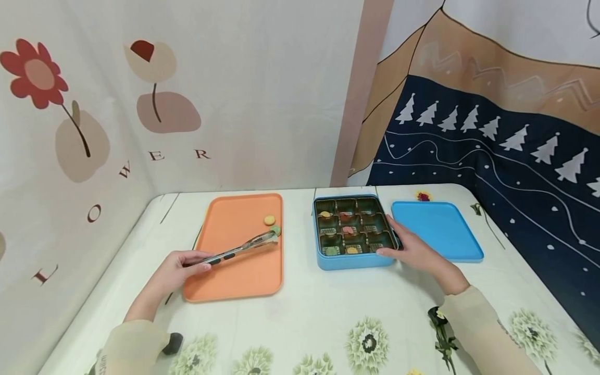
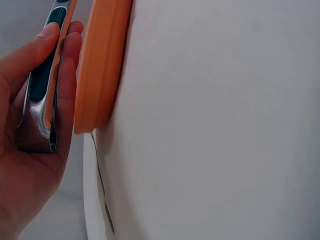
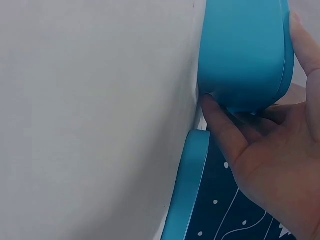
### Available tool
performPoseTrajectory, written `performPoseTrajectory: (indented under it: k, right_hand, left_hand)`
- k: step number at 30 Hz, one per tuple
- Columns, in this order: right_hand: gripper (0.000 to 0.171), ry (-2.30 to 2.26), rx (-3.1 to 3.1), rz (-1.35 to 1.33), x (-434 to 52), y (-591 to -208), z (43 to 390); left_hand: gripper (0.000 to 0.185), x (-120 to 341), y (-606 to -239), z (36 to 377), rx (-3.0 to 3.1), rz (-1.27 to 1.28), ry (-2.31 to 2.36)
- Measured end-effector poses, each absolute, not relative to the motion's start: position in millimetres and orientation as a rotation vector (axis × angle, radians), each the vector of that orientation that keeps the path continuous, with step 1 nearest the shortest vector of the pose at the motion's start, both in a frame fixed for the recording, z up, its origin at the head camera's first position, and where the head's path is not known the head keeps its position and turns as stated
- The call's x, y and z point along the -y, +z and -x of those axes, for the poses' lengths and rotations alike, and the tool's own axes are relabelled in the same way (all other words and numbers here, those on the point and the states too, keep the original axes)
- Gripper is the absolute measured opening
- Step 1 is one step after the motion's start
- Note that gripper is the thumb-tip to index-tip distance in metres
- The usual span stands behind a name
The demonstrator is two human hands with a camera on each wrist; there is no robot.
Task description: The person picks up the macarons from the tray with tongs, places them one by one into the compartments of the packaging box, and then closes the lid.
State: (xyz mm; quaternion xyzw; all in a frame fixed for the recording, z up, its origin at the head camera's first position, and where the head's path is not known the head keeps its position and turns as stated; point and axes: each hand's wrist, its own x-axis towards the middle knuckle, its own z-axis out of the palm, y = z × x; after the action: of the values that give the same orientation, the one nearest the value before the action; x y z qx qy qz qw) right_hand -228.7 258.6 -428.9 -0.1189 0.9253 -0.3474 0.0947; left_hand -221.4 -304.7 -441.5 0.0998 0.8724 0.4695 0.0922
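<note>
My left hand (image 1: 180,268) holds a pair of metal tongs (image 2: 44,70) with dark grips, thumb on one arm and fingers along the other. The tongs slant over an orange tray (image 1: 234,213), their tips right at a green round cookie-like piece (image 1: 276,229). A yellow round piece (image 1: 269,220) lies just behind it on the tray. My right hand (image 1: 417,250) holds the near right corner of a blue box (image 1: 356,262), thumb at the front rim and fingers along the right side. Small yellow, red, pink and green pieces sit in some of the box's dark compartments (image 1: 372,224).
A flat blue lid (image 1: 436,229) lies on the table right of the box. The table carries a white flower-printed cloth (image 1: 300,312). Printed curtains (image 1: 262,94) stand behind and along both sides.
</note>
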Motion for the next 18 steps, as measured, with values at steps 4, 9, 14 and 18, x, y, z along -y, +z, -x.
performPoseTrajectory:
  k: [4,9,14,18]
  right_hand:
    - [0.103,-1.027,-2.752,0.359,-258,-428,228]
    - [0.102,-1.022,-2.754,0.362,-257,-428,228]
    - [0.101,-1.023,-2.756,0.359,-256,-426,228]
    - [0.101,-1.019,-2.759,0.353,-256,-425,227]
  left_hand:
    - [0.037,299,-436,223,-2.605,-0.278,1.395]
    - [0.038,288,-428,226,-2.623,-0.281,1.399]
    - [0.036,275,-425,232,-2.598,-0.329,1.451]
    - [0.036,262,-426,237,-2.557,-0.353,1.511]
